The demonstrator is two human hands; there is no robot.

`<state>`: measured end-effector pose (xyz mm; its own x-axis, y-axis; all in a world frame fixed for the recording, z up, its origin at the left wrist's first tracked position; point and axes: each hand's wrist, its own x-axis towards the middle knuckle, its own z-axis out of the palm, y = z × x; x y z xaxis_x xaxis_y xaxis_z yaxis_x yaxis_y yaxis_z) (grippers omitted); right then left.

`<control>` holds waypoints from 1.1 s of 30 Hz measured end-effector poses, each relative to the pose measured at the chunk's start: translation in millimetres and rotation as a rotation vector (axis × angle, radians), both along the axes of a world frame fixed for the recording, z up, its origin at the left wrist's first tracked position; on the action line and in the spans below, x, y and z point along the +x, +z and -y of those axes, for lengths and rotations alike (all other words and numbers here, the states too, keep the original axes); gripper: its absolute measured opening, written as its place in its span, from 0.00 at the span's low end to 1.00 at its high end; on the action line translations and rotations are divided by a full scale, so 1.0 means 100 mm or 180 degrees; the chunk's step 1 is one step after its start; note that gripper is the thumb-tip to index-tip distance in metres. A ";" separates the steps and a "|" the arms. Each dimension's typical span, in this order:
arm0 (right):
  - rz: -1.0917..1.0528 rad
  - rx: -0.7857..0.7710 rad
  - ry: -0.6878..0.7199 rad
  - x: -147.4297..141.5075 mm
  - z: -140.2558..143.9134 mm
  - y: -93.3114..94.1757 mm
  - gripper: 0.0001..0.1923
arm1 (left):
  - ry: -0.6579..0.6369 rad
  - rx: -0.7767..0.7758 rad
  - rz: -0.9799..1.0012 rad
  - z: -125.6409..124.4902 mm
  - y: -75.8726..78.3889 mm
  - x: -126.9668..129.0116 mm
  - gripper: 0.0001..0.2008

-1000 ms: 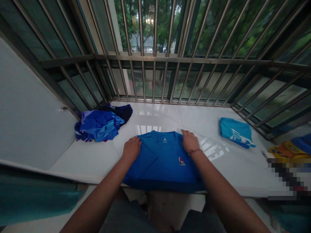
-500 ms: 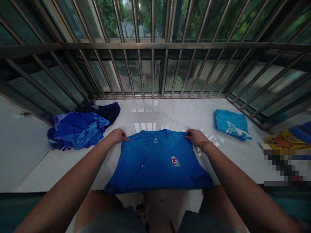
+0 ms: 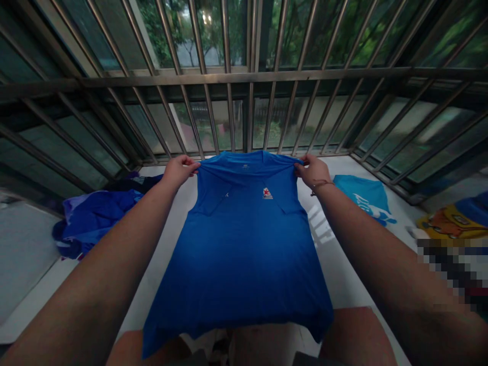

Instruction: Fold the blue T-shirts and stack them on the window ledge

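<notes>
Shirt (image 3: 244,244) of bright blue hangs stretched between both grips, its shoulders pinched at the far edge of the white counter (image 3: 343,274) and its hem falling past the near edge. Left hand (image 3: 178,170) closes on one shoulder seam, right hand (image 3: 313,170) on the other. A crumpled blue pile (image 3: 95,221) lies at the counter's left edge, a folded teal shirt (image 3: 364,195) toward the right edge.

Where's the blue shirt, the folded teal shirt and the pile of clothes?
Blue shirt (image 3: 244,244), head view, middle of its front.
Teal shirt (image 3: 362,195), head view, its folded top.
Pile of clothes (image 3: 89,221), head view, the blue cloth on top.
</notes>
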<state>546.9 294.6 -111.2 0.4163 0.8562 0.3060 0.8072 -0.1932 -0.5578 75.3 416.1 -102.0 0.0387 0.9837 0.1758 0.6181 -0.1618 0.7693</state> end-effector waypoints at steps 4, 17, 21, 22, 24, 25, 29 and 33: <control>0.0001 0.0387 0.0475 0.14 0.76 -0.25 0.08 | -0.0305 0.0369 -0.0277 0.53 -0.31 -0.43 0.20; 0.0631 -0.0754 0.1789 -0.02 2.24 -0.98 0.15 | -0.0934 0.0100 -0.1523 1.67 -1.07 -0.85 0.17; 0.0789 -0.1068 0.1372 -0.15 2.12 -1.02 0.20 | -0.0546 -0.0205 -0.1788 1.50 -1.04 -0.47 0.21; 0.0836 -0.1114 0.1314 -0.20 2.09 -1.05 0.21 | -0.0496 -0.0256 -0.1848 1.46 -1.06 -0.39 0.23; 0.0883 -0.1131 0.1214 -0.30 2.06 -1.08 0.21 | -0.0479 -0.0253 -0.1989 1.38 -1.12 -0.27 0.23; 0.0863 -0.1122 0.1193 -0.34 2.05 -1.09 0.18 | -0.0488 -0.0218 -0.2060 1.35 -1.15 -0.24 0.22; 0.0455 -0.1060 0.1448 -0.45 2.06 -1.08 0.14 | -0.0482 -0.0119 -0.2211 1.27 -1.22 -0.24 0.18; 0.0343 -0.0935 0.1153 -0.33 1.99 -1.01 0.14 | -0.0390 -0.0046 -0.2283 1.19 -1.18 -0.31 0.15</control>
<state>514.3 95.1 -212.6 0.0543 0.9971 0.0542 0.9019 -0.0257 -0.4311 44.7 297.1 -220.1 0.2494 0.9669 0.0528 0.9492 -0.2549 0.1843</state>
